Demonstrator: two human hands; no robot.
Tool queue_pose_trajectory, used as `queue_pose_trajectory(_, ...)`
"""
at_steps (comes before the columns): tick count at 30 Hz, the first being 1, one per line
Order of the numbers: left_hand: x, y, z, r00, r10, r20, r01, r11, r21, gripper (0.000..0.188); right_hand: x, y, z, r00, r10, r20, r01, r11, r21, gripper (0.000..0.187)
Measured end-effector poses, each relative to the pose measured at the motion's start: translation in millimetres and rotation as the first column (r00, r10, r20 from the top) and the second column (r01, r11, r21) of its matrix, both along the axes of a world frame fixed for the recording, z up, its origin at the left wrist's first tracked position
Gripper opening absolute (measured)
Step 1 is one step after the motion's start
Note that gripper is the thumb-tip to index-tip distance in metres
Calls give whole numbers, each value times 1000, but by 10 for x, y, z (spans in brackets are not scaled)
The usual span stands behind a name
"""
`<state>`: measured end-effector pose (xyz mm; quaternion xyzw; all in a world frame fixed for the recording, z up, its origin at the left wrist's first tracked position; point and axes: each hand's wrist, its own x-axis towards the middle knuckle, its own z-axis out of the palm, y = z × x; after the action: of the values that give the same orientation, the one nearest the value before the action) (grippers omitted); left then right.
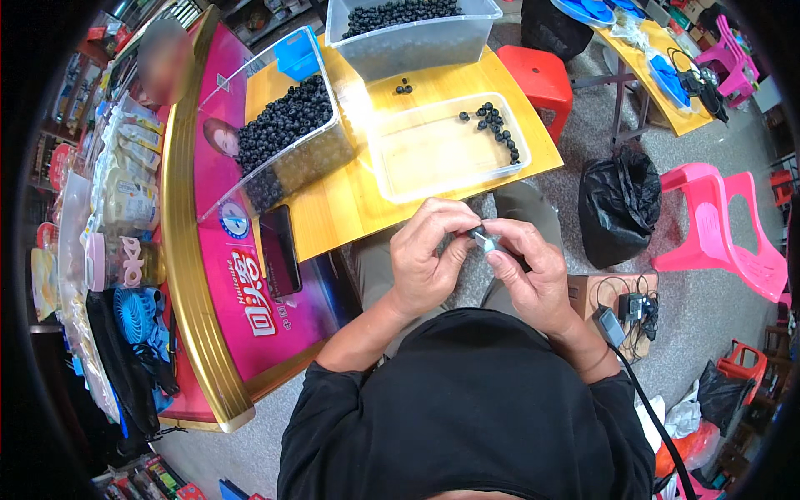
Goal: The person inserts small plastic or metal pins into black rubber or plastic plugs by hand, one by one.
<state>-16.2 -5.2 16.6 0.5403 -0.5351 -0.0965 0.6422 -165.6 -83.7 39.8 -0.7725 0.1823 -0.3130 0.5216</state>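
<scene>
In front of my body, at the near edge of the yellow table, both hands meet with fingertips almost touching. My left hand [432, 254] pinches a small black round piece [476, 232] between thumb and fingers. Closed against it from the other side, my right hand [533, 271] grips a small whitish piece [487, 242] whose kind I cannot make out. Just beyond them, a shallow clear tray [408, 158] has several loose black pieces [497, 125] toward its right side. A clear tub heaped with black round pieces [287, 121] stands to the left.
A large clear bin [408, 57] with more black pieces sits at the back; a blue scoop-like container [297, 54] rests on the left tub. Beside the table are a red stool [537, 83], a black bag [621, 204], pink chair [717, 221] and cardboard box [589, 300].
</scene>
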Motion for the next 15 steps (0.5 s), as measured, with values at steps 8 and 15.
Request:
queue_pose_trajectory(8, -13, -10, 59, 982, 69, 174, -66, 998, -23, 22, 11, 1, -2, 1000, -15, 9, 15, 1000, -26, 28)
queue_pose_trajectory(15, -10, 4, 60, 979, 71, 194, -66, 997, -34, 22, 0, 8, 23, 1000, -6, -3, 6, 1000, -18, 27)
